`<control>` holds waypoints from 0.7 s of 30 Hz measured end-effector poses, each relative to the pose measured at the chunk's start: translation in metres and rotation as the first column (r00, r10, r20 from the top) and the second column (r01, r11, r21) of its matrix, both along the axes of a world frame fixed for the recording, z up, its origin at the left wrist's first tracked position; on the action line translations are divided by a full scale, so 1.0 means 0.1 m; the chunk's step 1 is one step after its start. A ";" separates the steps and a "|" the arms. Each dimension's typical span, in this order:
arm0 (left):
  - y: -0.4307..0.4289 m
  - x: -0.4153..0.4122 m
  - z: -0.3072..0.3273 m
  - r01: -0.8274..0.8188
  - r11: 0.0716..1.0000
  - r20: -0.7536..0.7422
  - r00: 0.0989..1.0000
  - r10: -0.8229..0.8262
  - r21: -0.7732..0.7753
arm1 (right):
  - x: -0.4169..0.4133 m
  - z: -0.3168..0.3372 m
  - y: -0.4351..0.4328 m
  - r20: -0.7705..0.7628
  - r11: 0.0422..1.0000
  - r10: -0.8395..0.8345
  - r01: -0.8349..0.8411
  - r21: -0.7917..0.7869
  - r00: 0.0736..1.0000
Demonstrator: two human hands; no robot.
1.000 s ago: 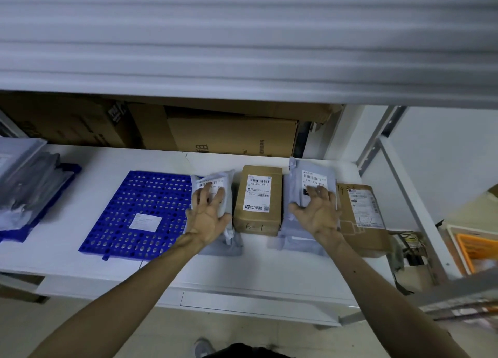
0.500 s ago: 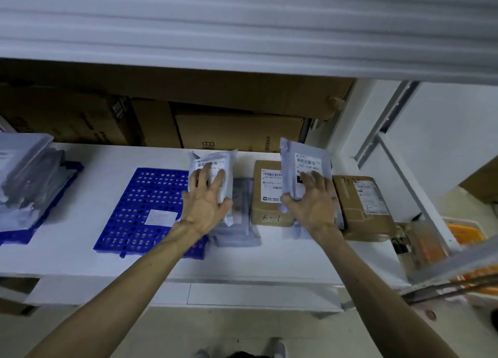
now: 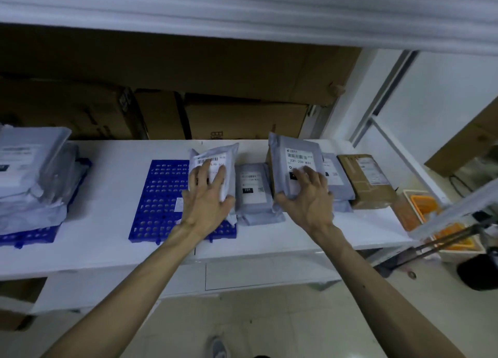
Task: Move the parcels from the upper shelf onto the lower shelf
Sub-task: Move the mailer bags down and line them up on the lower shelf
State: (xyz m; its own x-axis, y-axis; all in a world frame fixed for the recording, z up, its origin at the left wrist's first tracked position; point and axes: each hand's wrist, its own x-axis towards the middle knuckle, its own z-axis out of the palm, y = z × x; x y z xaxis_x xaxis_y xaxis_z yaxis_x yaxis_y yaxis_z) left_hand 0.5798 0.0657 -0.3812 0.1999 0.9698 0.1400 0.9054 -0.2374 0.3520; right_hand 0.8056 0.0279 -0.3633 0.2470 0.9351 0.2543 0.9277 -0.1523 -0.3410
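Note:
My left hand [image 3: 208, 195] holds a grey mailer parcel [image 3: 215, 159], fingers spread over its label and thumb at its edge, lifted above the blue perforated mat [image 3: 159, 195]. My right hand [image 3: 307, 195] grips a second grey mailer marked 231-239 K01 [image 3: 295, 155], tilted up off the white shelf [image 3: 113, 163]. Between my hands a stack of grey mailers [image 3: 252, 190] lies flat. Further grey mailers [image 3: 336, 177] and a brown cardboard parcel [image 3: 365, 182] lie to the right of my right hand. A brown box behind the raised right mailer is mostly hidden.
A pile of grey mailers [image 3: 29, 169] sits on another blue mat at the left. Large cardboard boxes [image 3: 242, 120] line the shelf's back. The shelf above [image 3: 242, 12] overhangs the top of the view. A metal frame post [image 3: 390, 152] and orange trays [image 3: 420, 209] stand at the right.
Both hands have lifted their grey mailers off the stacks and raised them toward me. The stacks beneath, covered a second ago, are now uncovered. The camera has pulled back.

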 end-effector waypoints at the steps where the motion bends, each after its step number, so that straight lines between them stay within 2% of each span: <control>1: -0.06 -0.06 0.02 -0.013 1.000 0.007 1.000 0.013 0.008 | -0.04 0.02 -0.04 -0.003 1.000 0.007 -0.007 0.002 1.000; 10: -0.91 -0.57 0.19 -0.135 0.988 -0.015 0.991 0.137 0.074 | -0.58 0.03 -0.57 -0.099 0.985 0.149 -0.139 0.099 0.984; 16: -1.52 -0.94 0.23 -0.189 0.977 -0.045 0.980 0.194 0.095 | -1.00 -0.01 -0.98 -0.187 0.973 0.232 -0.231 0.026 0.955; 21: -1.77 -1.25 0.36 -0.236 0.964 -0.055 0.968 0.244 0.123 | -1.31 0.07 -1.18 -0.174 0.955 0.296 -0.294 0.038 0.939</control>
State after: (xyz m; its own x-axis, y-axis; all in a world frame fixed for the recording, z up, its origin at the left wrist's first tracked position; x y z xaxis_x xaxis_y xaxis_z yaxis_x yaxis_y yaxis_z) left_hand 0.4543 -0.1115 -0.3453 -0.0239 0.9686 0.2475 0.9618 -0.0452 0.2698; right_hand 0.6742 -0.0897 -0.3563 0.0017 0.9700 0.2430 0.8557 0.1243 -0.5024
